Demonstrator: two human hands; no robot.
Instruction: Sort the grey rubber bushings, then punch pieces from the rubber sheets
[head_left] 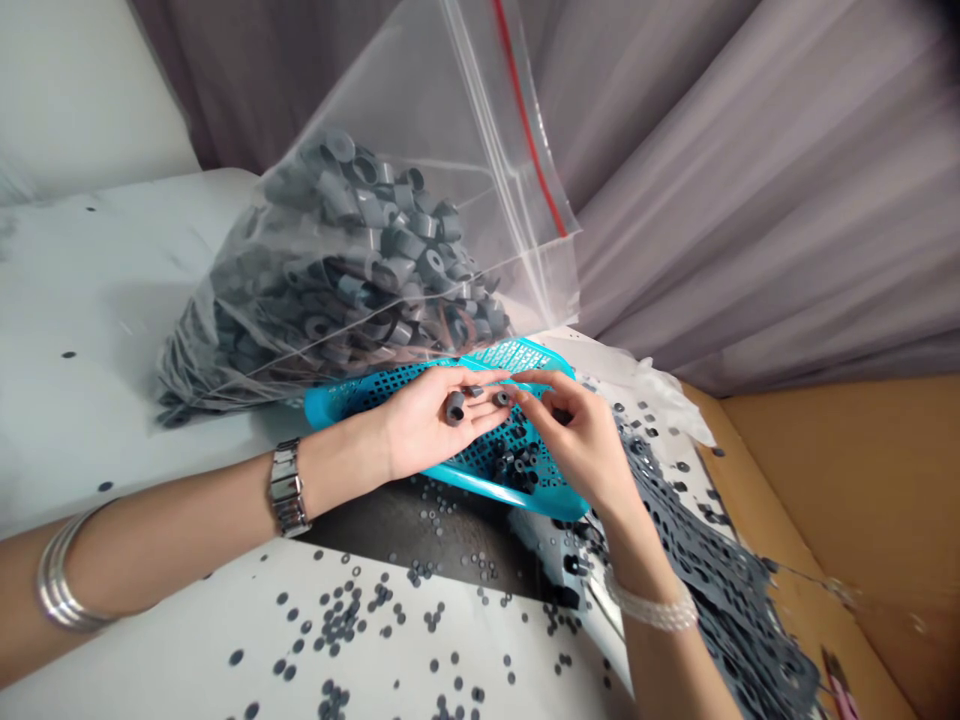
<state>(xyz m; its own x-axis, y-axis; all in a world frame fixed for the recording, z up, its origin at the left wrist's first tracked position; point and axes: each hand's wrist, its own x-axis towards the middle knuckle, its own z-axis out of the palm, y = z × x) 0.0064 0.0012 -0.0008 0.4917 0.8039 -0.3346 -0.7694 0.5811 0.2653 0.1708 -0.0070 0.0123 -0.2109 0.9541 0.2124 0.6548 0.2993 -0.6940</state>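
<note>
My left hand (427,425) is palm up above a blue perforated basket (480,482), cradling a few small grey cylindrical caps (455,407) on its palm and fingers. At its fingertips, my right hand (581,435) pinches with thumb and forefinger at a small grey ring-shaped piece (502,398). Another dark piece (561,415) shows by the curled fingers of the right hand. Inside the basket lie several more dark caps (517,462). Behind the hands stands a clear zip bag (480,200) with a red seal line, part-filled with grey hollow caps (405,245).
Small dark discs (341,615) are scattered over the white table (187,640). Dark perforated rubber sheets (720,570) lie at the right. Near the lower right corner is a pink-handled tool (840,690). A crumpled white plastic piece (667,390) and a grey curtain (712,180) are behind.
</note>
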